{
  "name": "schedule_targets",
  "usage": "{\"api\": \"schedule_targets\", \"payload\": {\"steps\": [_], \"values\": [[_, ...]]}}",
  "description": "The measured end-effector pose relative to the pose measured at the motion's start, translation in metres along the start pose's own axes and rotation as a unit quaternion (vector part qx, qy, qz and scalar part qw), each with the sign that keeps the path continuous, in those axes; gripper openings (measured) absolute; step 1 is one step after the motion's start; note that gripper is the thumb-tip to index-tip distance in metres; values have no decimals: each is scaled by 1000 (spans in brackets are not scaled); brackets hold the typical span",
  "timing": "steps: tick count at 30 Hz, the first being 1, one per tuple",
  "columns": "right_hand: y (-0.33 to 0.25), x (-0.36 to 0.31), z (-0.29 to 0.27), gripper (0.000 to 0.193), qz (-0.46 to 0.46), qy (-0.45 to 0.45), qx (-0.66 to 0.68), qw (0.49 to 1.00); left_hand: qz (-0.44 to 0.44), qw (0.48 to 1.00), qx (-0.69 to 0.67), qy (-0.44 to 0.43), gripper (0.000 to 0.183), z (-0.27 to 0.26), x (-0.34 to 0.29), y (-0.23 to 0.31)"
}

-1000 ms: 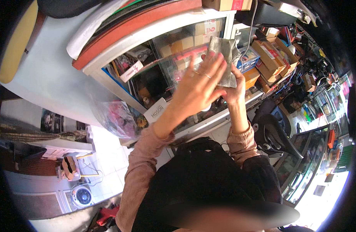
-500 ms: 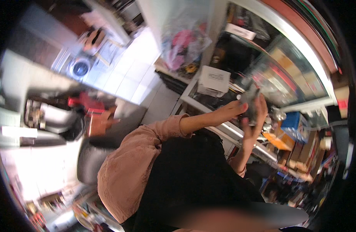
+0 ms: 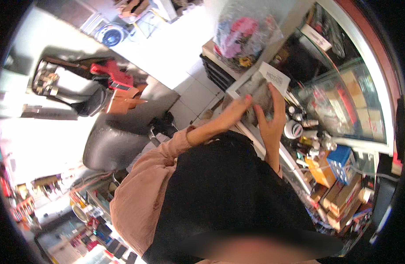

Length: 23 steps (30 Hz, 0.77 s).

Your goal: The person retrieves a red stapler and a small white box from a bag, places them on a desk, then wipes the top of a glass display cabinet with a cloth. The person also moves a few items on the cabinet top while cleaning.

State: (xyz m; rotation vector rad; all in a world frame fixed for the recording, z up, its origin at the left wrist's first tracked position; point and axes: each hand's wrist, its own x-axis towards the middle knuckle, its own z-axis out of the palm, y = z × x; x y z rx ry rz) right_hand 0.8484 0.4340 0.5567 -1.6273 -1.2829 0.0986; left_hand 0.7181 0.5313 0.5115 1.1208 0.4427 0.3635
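Between my hands is a grey, soft-looking thing [image 3: 260,102]; blur hides its exact kind. My left hand [image 3: 234,111] presses on its near left side with the fingers bent against it. My right hand [image 3: 273,123] curves around its right side, thumb and fingers apart along it. Just beyond them is a white box [image 3: 276,78], partly covered by the grey thing. Both hands are over the front edge of a white-framed glass display case. To the right of my right hand stands a round white-lidded jar [image 3: 293,129].
Small bottles [image 3: 314,143], a blue box [image 3: 341,163] and brown cartons [image 3: 343,198] crowd the right side. A clear bag of colourful items [image 3: 246,35] stands beyond the case. At left are a grey padded chair [image 3: 112,143] and a red object [image 3: 112,74].
The view has turned, and the room has shifted within it. My hands, still on the grey thing, have come from the right of the white box to just in front of it.
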Motion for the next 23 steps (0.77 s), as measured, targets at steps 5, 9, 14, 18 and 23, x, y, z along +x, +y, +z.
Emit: {"api": "schedule_targets", "payload": {"steps": [5, 9, 14, 18, 23], "values": [[12, 17, 15, 56, 81, 18, 84, 993, -29, 978, -207, 18, 77, -19, -5, 15], [20, 22, 27, 25, 173, 14, 186, 967, -58, 973, -216, -51, 81, -47, 3, 19], [25, 27, 62, 28, 213, 165, 402, 875, -92, 954, -263, -111, 83, -91, 20, 28], [33, 19, 61, 40, 230, 176, 561, 775, -82, 957, -268, -70, 85, -125, 27, 45], [45, 9, 80, 55, 288, 218, 451, 816, -63, 921, -367, -114, 86, -173, 46, 70]]}}
